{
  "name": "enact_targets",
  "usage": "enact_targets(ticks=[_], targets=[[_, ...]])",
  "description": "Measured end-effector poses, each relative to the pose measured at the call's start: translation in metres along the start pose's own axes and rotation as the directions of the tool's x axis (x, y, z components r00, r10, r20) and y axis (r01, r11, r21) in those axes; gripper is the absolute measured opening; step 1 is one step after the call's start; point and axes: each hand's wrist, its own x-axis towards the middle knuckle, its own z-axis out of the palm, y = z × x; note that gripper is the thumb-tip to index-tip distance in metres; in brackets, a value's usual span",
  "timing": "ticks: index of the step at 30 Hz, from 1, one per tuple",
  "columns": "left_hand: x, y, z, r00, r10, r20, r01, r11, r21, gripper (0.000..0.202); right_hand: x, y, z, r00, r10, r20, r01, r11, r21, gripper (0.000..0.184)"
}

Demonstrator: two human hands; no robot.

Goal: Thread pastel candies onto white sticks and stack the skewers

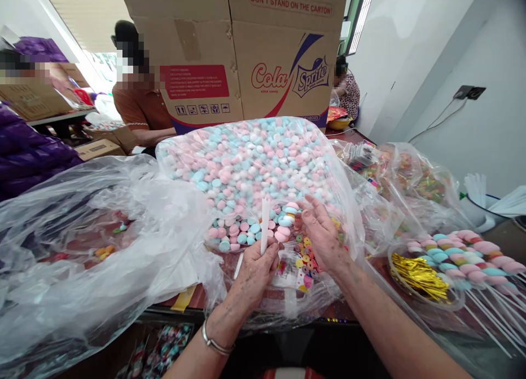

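Note:
My left hand (257, 266) is closed around a narrow bundle of white sticks (265, 220) that points upward. To its right, my right hand (322, 234) has its fingers apart, beside several pink, white and blue marshmallows (282, 234). Whether its fingertips touch them I cannot tell. Behind both hands lies a big clear plastic bag (255, 165) full of such marshmallows, its near side open. Between the wrists are colourful gummy rings (306, 253) and a printed plastic packet (290, 272), partly covered by my left hand.
Finished marshmallow skewers (472, 253) lie at right beside a bowl of gold twist ties (423, 275). Bags of gummies (431, 176) stand behind them. Loose clear plastic (164, 220) covers the left side. A tall carton (246, 50) rises behind. A co-worker (137, 105) sits at back left.

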Motion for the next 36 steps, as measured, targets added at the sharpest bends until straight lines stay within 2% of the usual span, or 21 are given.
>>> enact_targets(ticks=[3, 5, 7, 9, 11, 14, 17, 21, 25, 31, 33, 36], targets=[[-0.002, 0.000, 0.002, 0.999, -0.032, 0.005, 0.032, 0.999, 0.002, 0.032, 0.006, -0.006, -0.009, 0.993, -0.030, 0.111, 0.053, 0.976, -0.210, 0.041], [-0.003, 0.000, 0.003, 0.997, -0.076, 0.020, 0.077, 0.997, -0.033, 0.033, 0.007, -0.008, -0.011, 0.980, -0.020, 0.197, 0.072, 0.962, -0.262, 0.036], [-0.002, -0.001, 0.004, 0.992, -0.115, 0.044, 0.118, 0.990, -0.080, 0.034, 0.006, -0.008, -0.010, 0.982, -0.025, 0.190, 0.065, 0.976, -0.206, 0.035], [0.000, -0.001, 0.005, 0.993, -0.109, 0.051, 0.114, 0.988, -0.106, 0.035, 0.004, -0.007, -0.006, 0.996, -0.026, 0.083, 0.031, 0.998, -0.062, 0.038], [0.002, -0.002, 0.006, 0.998, -0.057, 0.019, 0.059, 0.992, -0.110, 0.036, 0.000, -0.005, 0.000, 0.999, 0.040, -0.002, -0.040, 0.993, 0.109, 0.043], [0.004, -0.003, 0.010, 1.000, -0.001, -0.029, -0.001, 0.996, -0.087, 0.036, -0.008, -0.002, 0.009, 0.982, 0.178, 0.062, -0.188, 0.949, 0.254, 0.044], [0.004, -0.006, 0.014, 1.000, -0.007, -0.024, 0.005, 0.996, -0.091, 0.039, -0.016, 0.004, 0.018, 0.975, 0.196, 0.108, -0.220, 0.930, 0.296, 0.044], [0.001, -0.008, 0.019, 0.997, -0.066, -0.039, 0.057, 0.979, -0.196, 0.041, -0.022, 0.015, 0.025, 0.985, 0.153, 0.080, -0.171, 0.926, 0.335, 0.044], [0.000, -0.007, 0.024, 0.997, -0.067, -0.042, 0.056, 0.973, -0.225, 0.045, -0.023, 0.021, 0.028, 0.982, 0.170, 0.084, -0.189, 0.915, 0.355, 0.049], [-0.005, -0.007, 0.025, 0.992, -0.127, -0.027, 0.122, 0.981, -0.151, 0.046, -0.016, 0.013, 0.032, 0.979, 0.203, -0.026, -0.178, 0.909, 0.378, 0.041], [-0.005, -0.008, 0.025, 0.987, -0.158, -0.035, 0.153, 0.982, -0.112, 0.050, -0.011, 0.010, 0.032, 0.980, 0.198, -0.019, -0.175, 0.902, 0.394, 0.040], [-0.003, -0.008, 0.027, 0.982, -0.163, -0.096, 0.149, 0.979, -0.140, 0.056, -0.007, 0.010, 0.032, 0.971, 0.238, 0.002, -0.221, 0.897, 0.384, 0.037]])
